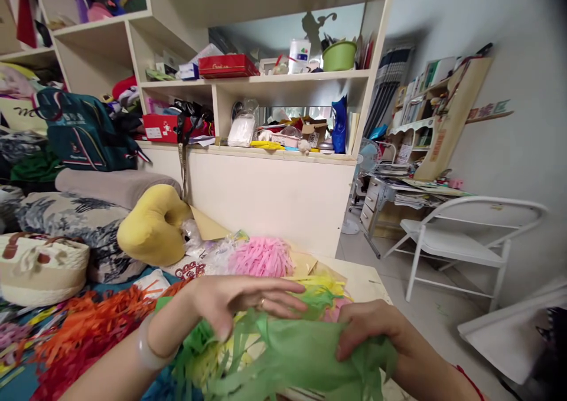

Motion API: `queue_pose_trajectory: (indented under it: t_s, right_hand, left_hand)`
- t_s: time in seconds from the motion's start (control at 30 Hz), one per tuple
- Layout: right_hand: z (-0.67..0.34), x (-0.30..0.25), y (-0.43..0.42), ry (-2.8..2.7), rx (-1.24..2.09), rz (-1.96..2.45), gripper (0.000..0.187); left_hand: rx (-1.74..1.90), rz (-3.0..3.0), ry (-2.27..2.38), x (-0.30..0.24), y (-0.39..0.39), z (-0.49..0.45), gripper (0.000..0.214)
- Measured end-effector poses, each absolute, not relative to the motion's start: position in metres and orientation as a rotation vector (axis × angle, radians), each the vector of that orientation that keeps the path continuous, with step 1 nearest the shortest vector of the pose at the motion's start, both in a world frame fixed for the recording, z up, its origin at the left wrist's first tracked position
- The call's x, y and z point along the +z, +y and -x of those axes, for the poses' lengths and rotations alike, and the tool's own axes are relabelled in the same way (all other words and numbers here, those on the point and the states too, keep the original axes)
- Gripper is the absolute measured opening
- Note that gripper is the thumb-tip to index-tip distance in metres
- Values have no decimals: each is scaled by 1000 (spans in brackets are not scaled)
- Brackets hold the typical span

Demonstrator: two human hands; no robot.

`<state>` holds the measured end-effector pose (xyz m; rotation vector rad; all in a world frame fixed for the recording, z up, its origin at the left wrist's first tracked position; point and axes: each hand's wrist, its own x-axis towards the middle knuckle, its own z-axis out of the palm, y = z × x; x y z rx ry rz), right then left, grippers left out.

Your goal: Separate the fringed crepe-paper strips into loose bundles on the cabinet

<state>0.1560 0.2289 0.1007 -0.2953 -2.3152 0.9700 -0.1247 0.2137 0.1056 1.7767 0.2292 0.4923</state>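
A sheet of green fringed tissue paper (305,348) spreads out low in the middle of the head view, its edge cut into strips. My right hand (372,330) grips its right side, thumb on top and fingers underneath. Over the sheet's left part hovers my left hand (252,303), fingers stretched out and apart from the thumb, with nothing held. Yellow fringed paper (325,283) lies just beyond my hands. Farther back rests a pink fringed pom-pom (262,257). Orange fringed paper (95,318) is heaped beside my left forearm.
A yellow neck pillow (153,227) and a woven bag (44,268) sit at the left, near a green backpack (88,132). Cream shelves (283,82) full of goods stand behind. A white folding chair (460,241) is on the floor at right.
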Motion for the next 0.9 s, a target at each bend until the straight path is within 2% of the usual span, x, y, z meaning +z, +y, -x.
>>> queue_pose_trajectory:
  t_s: [0.13,0.2,0.37,0.47,0.5,0.57,0.6,0.7,0.77,0.83,0.87,0.9]
  right_hand:
    - [-152,98,232,-2338,990,331,32]
    - [-160,100,235,-2390,963,360,28]
    - [-202,127,241,-2679,702,663,30]
    - [-200,139,237,-2595,603,805,20]
    - [-191,139,236,-2549,603,820,21]
    - [-167,132,235,-2487,681,819,40]
    - [-156,127,236,-2488,762,810,42]
    - [-143,118,243,-2601,940,883,22]
    - [-151,120,247,-2684,971,943,29]
    - [-159,126,248,-2636,921,960,21]
    - [-160,128,246,-2581,898,940,28]
    - [-158,129,245,-2521,893,908,46]
  left_hand:
    - [497,-1722,719,110,216,95,44]
    - [477,-1730,807,111,214,85,30]
    - [421,-1828,903,114,214,87,28]
    - [421,-1946,970,115,216,86,30]
    - [420,-1977,989,116,216,84,29]
    - [419,-2021,1024,117,214,81,28]
    - [417,-2037,1037,119,213,80,28]
    - [409,-2077,1052,124,209,83,28]
    - [405,-2088,1063,126,208,87,27]
    - [420,-2091,1063,126,208,90,31]
    - [427,-2089,1052,125,209,90,32]
    - [436,-2087,1035,124,209,90,32]
